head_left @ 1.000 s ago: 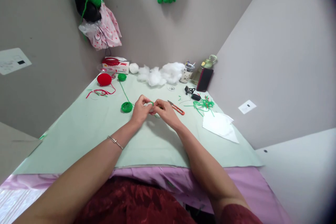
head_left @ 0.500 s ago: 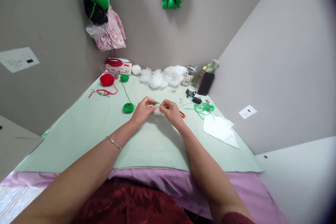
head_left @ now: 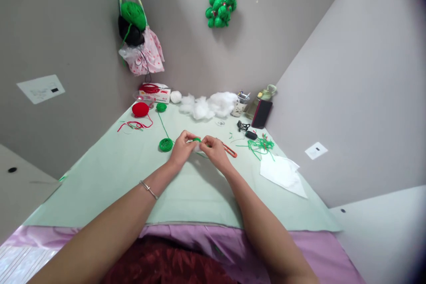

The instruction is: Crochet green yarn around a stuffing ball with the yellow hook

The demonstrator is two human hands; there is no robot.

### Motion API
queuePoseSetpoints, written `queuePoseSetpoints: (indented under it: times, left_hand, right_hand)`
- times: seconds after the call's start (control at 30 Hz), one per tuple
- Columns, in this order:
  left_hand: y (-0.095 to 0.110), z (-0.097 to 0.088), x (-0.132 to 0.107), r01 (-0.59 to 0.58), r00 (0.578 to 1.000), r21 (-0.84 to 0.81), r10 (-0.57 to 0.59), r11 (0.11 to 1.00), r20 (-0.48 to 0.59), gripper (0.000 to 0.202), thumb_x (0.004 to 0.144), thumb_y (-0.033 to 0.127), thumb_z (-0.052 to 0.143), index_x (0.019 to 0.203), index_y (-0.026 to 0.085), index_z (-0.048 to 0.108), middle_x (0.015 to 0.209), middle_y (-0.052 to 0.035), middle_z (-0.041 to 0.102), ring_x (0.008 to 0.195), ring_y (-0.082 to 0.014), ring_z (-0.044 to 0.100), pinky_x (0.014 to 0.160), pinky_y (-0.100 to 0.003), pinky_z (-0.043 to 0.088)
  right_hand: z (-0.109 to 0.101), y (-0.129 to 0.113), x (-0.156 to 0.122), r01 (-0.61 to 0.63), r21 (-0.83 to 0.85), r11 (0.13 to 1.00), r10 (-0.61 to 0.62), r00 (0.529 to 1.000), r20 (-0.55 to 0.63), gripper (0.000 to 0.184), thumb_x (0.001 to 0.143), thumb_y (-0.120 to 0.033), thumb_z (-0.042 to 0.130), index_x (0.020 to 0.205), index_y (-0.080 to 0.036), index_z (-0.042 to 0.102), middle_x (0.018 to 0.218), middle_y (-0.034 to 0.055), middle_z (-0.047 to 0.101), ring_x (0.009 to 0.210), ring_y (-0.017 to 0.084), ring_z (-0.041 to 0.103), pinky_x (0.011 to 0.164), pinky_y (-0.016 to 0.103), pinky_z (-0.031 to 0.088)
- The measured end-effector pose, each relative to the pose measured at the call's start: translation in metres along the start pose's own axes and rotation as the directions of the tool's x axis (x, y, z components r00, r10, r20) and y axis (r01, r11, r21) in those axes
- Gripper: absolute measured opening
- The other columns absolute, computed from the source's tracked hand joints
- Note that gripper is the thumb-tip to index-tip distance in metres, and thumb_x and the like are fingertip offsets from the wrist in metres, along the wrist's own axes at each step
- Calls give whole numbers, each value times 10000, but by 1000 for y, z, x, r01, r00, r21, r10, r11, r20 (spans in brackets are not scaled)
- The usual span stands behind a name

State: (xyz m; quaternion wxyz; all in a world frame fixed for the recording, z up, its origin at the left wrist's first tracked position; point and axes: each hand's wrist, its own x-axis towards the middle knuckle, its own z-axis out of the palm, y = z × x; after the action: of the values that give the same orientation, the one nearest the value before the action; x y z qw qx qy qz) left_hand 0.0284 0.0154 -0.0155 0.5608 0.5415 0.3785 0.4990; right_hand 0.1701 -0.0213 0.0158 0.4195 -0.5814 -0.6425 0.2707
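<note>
Green yarn work (head_left: 196,140) with white fluff (head_left: 197,147) against it sits at twelve o'clock from me, pinched between the fingertips of my left hand (head_left: 182,148) and my right hand (head_left: 214,153). It should be nearly weightless, soft and squashy; I'd hold it lightly by the green edge, since the fluff could pull loose. At one o'clock, a patterned cup (head_left: 237,109) holds pens (head_left: 244,96); at eleven stands a white box (head_left: 162,96), its contents hidden.

Small green yarn piece (head_left: 197,140), white fluff (head_left: 197,147) against it, between fingers (head_left: 189,135).
</note>
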Motion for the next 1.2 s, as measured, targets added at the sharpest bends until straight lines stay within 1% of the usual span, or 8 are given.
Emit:
queuePoseSetpoints:
  times: [0.1,0.2,0.4,0.57,0.87,0.97,1.07,1.2]
  left_hand:
    - [0,1,-2,1,998,-44,2,999,61,251,960,305,673,1149,141,665,1139,-80,696,988,-211,691,849,-410,604]
    - [-1,1,0,23,996,-62,-18,998,84,254,958,300,675,1156,142,663,1150,-82,693,988,-211,689,846,-407,605]
    - [-4,0,4,105,993,-16,-105,994,47,330,969,331,658,1248,156,636,1228,-101,672,1027,-228,684,866,-432,603]
    - [-5,-2,4,145,989,-30,-145,989,-14,353,974,345,650,1275,161,624,1255,-107,662,1046,-235,680,875,-440,601]
    - [6,2,-3,185,977,-203,-158,962,142,289,978,330,647,1202,146,646,1139,-83,692,940,-198,694,801,-386,614]
    - [6,2,-4,196,971,-197,-161,961,177,262,974,311,654,1174,141,653,1099,-73,699,910,-188,696,785,-373,616]
    - [4,1,-3,201,971,-153,-175,968,165,271,974,311,655,1187,143,649,1099,-72,698,894,-184,696,774,-367,616]
    - [-1,3,0,182,982,-68,-177,981,71,299,973,316,656,1221,150,638,1147,-83,687,923,-193,692,780,-373,614]
  right_hand:
    - [-2,6,3,-21,-36,999,19,997,-76,204,736,-364,552,614,-225,465,574,-51,439,570,124,364,563,271,267]
    - [-5,8,3,-19,-50,999,15,996,-88,258,770,-406,571,617,-228,463,564,-50,438,567,128,359,563,276,265]
    - [-12,-4,-5,43,-14,999,-43,998,47,245,858,-388,486,681,-219,505,600,-46,440,604,139,391,589,275,303]
    - [-7,-12,-11,71,30,997,-75,986,150,83,768,-285,548,733,-210,562,630,-53,504,623,131,422,600,259,322]
    - [-7,5,2,3,8,1000,-3,1000,-28,165,752,-318,573,641,-215,507,584,-44,514,573,122,409,567,257,311]
    - [-13,7,2,1,10,1000,-1,1000,-12,181,773,-339,567,653,-211,523,586,-40,520,579,125,417,574,259,321]
    - [-19,5,-1,15,24,1000,-17,998,68,200,801,-378,562,712,-200,581,624,-33,548,615,133,460,607,262,354]
    - [-14,0,-6,-8,15,1000,6,994,107,210,828,-352,510,715,-198,598,605,-33,519,607,143,460,589,268,334]
